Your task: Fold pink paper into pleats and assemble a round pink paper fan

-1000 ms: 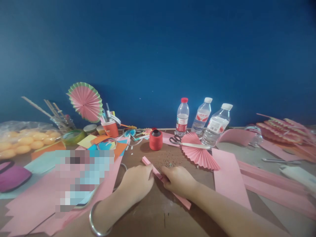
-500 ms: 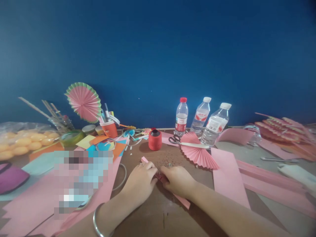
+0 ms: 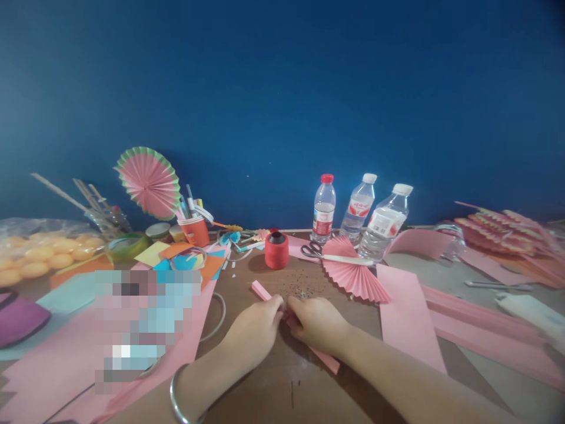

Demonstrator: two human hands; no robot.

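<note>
Both hands have edged closer, left hand (image 3: 253,330) and right hand (image 3: 318,323) each pinching the folded pink strip (image 3: 261,290) mid-length.

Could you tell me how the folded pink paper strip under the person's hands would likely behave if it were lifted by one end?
The folded pink paper strip looks thin and long, so it would probably be very light and sag. Its stacked pleats may spring apart once the left hand and right hand stop pressing it to the brown table.
</note>
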